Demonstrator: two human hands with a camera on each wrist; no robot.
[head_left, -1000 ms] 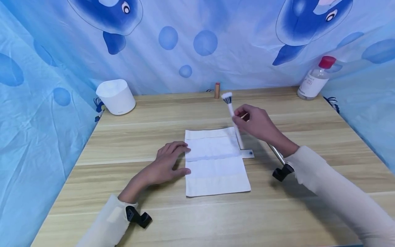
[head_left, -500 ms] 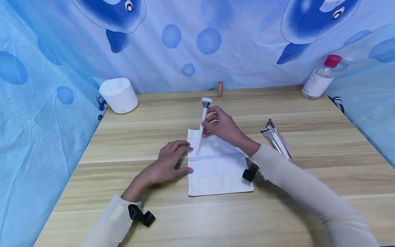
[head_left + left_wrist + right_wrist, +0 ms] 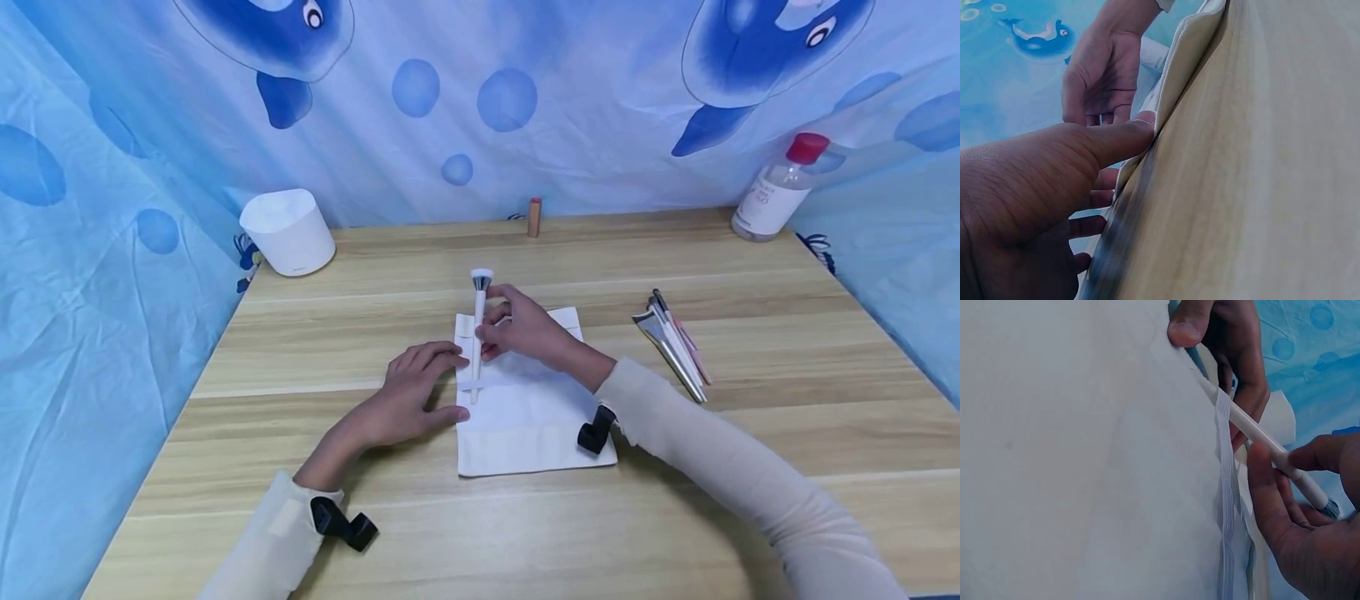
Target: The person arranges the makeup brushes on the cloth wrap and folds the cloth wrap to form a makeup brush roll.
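A white makeup brush point(image 3: 478, 305) stands bristles-up over the left part of the unrolled white brush roll point(image 3: 525, 450). My right hand point(image 3: 521, 329) pinches its handle below the metal collar. In the right wrist view, the handle point(image 3: 1250, 427) runs beneath the elastic band point(image 3: 1225, 481), and its tip shows on the other side. My left hand point(image 3: 412, 396) rests at the roll's left edge, fingers and thumb spread. Its thumb point(image 3: 1125, 139) presses along the edge in the left wrist view. The roll's right strap is hidden under the right arm.
Several more brushes point(image 3: 675, 342) lie in a bunch on the table to the right. A white rounded container point(image 3: 288, 237) stands back left, a small copper-coloured tube point(image 3: 534, 218) back centre, and a red-capped clear bottle point(image 3: 772, 196) back right. A blue patterned curtain point(image 3: 585, 167) borders the table.
My right hand has carried the brush leftward from the roll's right side, then lowered it toward me so the handle passes the elastic band. My left hand has stayed at the edge.
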